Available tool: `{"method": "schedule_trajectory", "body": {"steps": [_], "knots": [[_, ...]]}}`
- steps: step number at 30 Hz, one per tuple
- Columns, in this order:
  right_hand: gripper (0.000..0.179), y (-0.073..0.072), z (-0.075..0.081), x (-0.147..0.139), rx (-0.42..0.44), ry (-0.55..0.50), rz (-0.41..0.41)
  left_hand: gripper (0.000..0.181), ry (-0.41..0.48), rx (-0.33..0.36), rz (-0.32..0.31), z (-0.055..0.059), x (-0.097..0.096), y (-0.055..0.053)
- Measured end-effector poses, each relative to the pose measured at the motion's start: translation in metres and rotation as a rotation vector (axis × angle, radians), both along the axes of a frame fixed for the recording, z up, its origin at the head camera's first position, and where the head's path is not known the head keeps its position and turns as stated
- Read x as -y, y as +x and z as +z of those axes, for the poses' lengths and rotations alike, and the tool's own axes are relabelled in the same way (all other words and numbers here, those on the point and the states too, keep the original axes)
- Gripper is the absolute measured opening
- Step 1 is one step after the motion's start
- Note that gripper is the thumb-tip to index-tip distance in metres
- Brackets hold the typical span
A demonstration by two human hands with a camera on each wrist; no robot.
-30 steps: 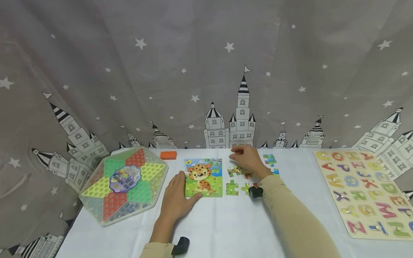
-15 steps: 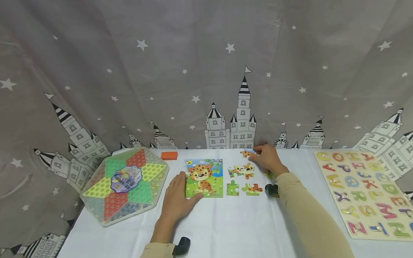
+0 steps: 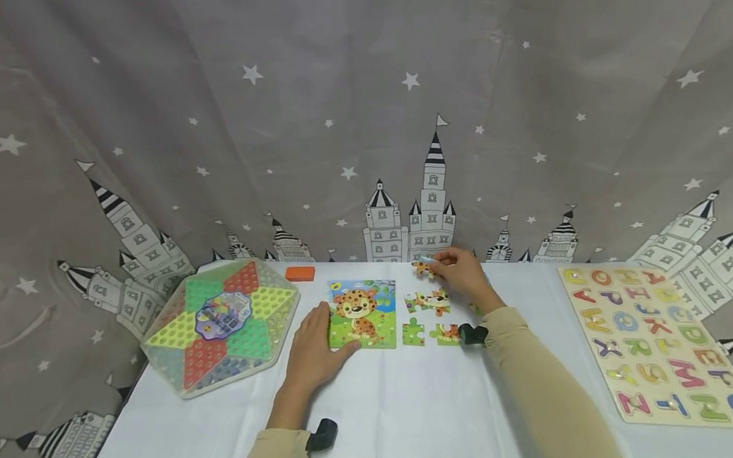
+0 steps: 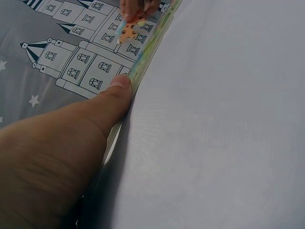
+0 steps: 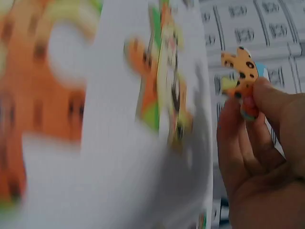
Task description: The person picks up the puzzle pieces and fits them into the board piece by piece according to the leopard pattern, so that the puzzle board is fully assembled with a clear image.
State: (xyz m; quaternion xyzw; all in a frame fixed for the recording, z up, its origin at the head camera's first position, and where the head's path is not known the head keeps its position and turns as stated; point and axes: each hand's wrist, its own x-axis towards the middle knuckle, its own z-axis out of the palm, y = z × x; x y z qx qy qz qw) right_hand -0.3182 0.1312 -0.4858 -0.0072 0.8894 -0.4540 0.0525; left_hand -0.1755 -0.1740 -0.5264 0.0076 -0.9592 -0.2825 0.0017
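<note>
My right hand (image 3: 464, 276) pinches an orange spotted jigsaw piece (image 5: 243, 74) with a bit of blue, between thumb and fingers. It is lifted above the back of the table. My left hand (image 3: 314, 350) rests at the left side of a square leopard picture board (image 3: 380, 331), fingers straight along that side. In the left wrist view its thumb (image 4: 116, 88) touches the board's edge. Right of the board lie loose jigsaw pieces: a leopard-face piece (image 3: 435, 300), a green piece (image 3: 413, 333) and others. My right hand and wrist partly hide some pieces.
A hexagonal Chinese checkers board (image 3: 226, 366) lies at the left. An orange block (image 3: 299, 274) sits near the back edge. At the right is a wooden alphabet board (image 3: 657, 418). A grey castle-print curtain (image 3: 308, 119) hangs behind the white table (image 3: 412, 424).
My right hand moved right to the back pieces, took hold of the orange spotted jigsaw piece, then lifted it and shifted slightly left. My left hand stayed at the board.
</note>
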Motion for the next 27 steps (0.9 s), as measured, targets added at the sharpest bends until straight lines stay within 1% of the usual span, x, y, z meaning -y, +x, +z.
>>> {"method": "schedule_trajectory", "body": {"steps": [3, 6, 14, 17, 20, 24, 27], "knots": [[0.032, 0.002, 0.002, 0.017, 0.037, -0.056, 0.052, 0.109, -0.004, 0.006, 0.004, 0.0, 0.001, 0.0], [0.031, 0.005, 0.002, 0.039, 0.052, -0.09, 0.091, 0.109, -0.008, 0.013, 0.008, -0.001, 0.001, 0.0], [0.026, 0.014, -0.004, 0.096, 0.101, -0.106, 0.167, 0.109, -0.01, 0.024, 0.009, 0.002, 0.0, 0.0], [0.023, 0.018, -0.005, 0.11, 0.11, -0.111, 0.167, 0.108, -0.009, 0.018, 0.002, 0.003, 0.0, 0.0], [0.02, 0.021, -0.007, 0.118, 0.093, -0.093, 0.161, 0.107, -0.014, 0.013, -0.002, 0.003, 0.001, 0.001], [0.018, 0.024, -0.007, 0.124, 0.068, -0.082, 0.149, 0.108, -0.014, 0.001, -0.004, 0.004, -0.001, 0.001], [0.017, 0.025, -0.006, 0.128, 0.051, -0.039, 0.137, 0.107, -0.016, -0.002, -0.005, 0.004, 0.0, 0.002]]}}
